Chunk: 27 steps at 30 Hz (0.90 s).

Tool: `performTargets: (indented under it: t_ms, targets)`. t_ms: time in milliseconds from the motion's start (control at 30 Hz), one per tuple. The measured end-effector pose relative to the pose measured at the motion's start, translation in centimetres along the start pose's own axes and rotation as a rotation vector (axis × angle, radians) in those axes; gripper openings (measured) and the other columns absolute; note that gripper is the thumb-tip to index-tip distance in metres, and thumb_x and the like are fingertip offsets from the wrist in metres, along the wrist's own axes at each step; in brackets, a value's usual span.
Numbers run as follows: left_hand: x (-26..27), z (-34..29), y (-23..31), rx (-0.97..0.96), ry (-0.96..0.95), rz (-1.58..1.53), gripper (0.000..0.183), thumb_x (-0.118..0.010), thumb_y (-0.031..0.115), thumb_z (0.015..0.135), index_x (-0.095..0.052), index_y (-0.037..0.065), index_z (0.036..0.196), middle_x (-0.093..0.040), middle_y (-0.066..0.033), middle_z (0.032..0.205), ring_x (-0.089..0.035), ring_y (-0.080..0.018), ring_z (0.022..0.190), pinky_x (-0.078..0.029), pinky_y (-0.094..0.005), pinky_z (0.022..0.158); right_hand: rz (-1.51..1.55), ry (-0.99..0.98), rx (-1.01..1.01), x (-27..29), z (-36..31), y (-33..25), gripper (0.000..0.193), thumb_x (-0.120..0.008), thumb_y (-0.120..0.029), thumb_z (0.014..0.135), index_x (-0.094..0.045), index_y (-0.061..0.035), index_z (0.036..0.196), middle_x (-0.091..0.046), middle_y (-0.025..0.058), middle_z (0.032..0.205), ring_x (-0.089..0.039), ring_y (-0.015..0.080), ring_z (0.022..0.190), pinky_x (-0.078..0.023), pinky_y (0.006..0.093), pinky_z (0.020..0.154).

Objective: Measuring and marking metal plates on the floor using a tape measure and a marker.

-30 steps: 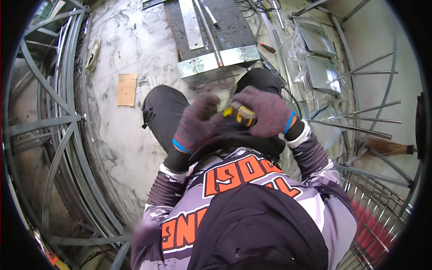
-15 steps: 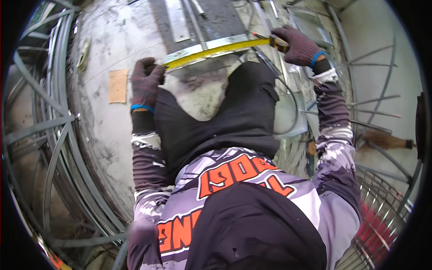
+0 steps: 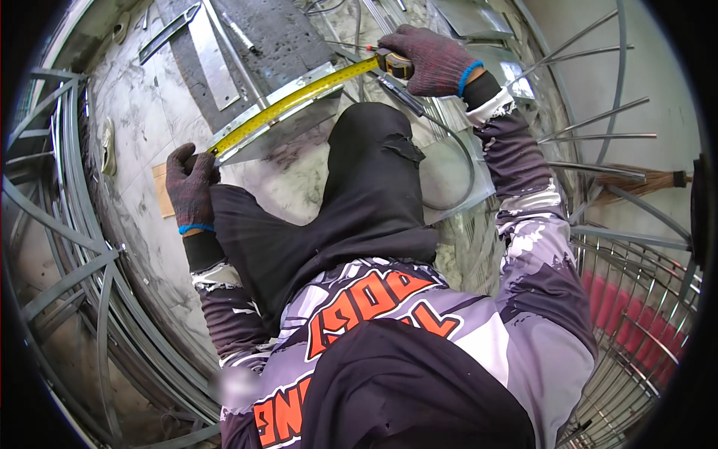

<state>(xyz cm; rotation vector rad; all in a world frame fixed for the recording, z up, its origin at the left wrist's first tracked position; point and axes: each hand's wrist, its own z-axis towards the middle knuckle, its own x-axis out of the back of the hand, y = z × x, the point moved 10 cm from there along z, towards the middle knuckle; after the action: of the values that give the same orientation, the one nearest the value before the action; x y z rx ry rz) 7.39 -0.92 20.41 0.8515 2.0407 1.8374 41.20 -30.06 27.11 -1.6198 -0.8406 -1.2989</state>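
A tape measure is stretched between my gloved hands, its yellow blade slanting up to the right. My right hand grips its dark case at the blade's far right end. My left hand is closed at the blade's lower left end; its fingertips partly hide that tip. Under and along the blade lies a flat shiny metal piece. A thin metal bar meets it from the far side, next to a wide flat metal strip.
A dark angle-shaped tool lies at the far left of the dark board. Cardboard is beside my left hand. Long metal bars line the left side. Thin rods, a broom and a wire basket stand right.
The view has turned, so hands and tape measure now sit further left and the blade slants more steeply. Both hands keep their hold on the stretched tape measure.
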Motion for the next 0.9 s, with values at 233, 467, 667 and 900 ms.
performTargets:
  t_ms: [233, 467, 667, 900]
  targets:
    - [1.0, 0.5, -0.5, 0.009, 0.045, 0.032, 0.044, -0.079, 0.006, 0.093, -0.061, -0.003, 0.132, -0.067, -0.0087, 0.090, -0.066, -0.0171, 0.073, -0.055, -0.0306, 0.065, 0.025, 0.058, 0.048, -0.6, 0.1, 0.4, 0.065, -0.077, -0.023, 0.075, -0.064, -0.0125, 0.138, -0.065, 0.0171, 0.121, -0.066, 0.0408, 0.114, -0.056, 0.0498, 0.096]
    - [1.1, 0.5, -0.4, 0.005, 0.046, 0.036, 0.044, -0.079, 0.005, 0.092, -0.061, -0.004, 0.132, -0.066, -0.0082, 0.089, -0.067, -0.0174, 0.074, -0.057, -0.0304, 0.067, 0.027, 0.061, 0.046, -0.7, 0.4, 0.6, 0.064, -0.076, -0.021, 0.073, -0.065, -0.0118, 0.136, -0.065, 0.0170, 0.120, -0.066, 0.0412, 0.115, -0.057, 0.0504, 0.095]
    - [1.0, 0.3, -0.5, 0.011, 0.049, -0.017, 0.043, -0.079, 0.005, 0.092, -0.061, -0.003, 0.131, -0.065, -0.0075, 0.088, -0.067, -0.0175, 0.074, -0.058, -0.0312, 0.066, -0.005, -0.012, 0.044, -0.6, 0.3, 0.3, 0.075, -0.082, -0.031, 0.080, -0.058, -0.0096, 0.148, -0.063, 0.0180, 0.127, -0.066, 0.0405, 0.115, -0.054, 0.0485, 0.101]
    - [0.9, 0.2, -0.3, 0.020, 0.052, 0.010, 0.043, -0.079, 0.006, 0.092, -0.061, -0.003, 0.131, -0.065, -0.0080, 0.090, -0.066, -0.0178, 0.073, -0.058, -0.0314, 0.066, -0.010, -0.040, 0.010, -0.8, 0.3, 0.2, 0.076, -0.082, -0.030, 0.078, -0.058, -0.0119, 0.148, -0.063, 0.0173, 0.128, -0.066, 0.0397, 0.115, -0.054, 0.0475, 0.102]
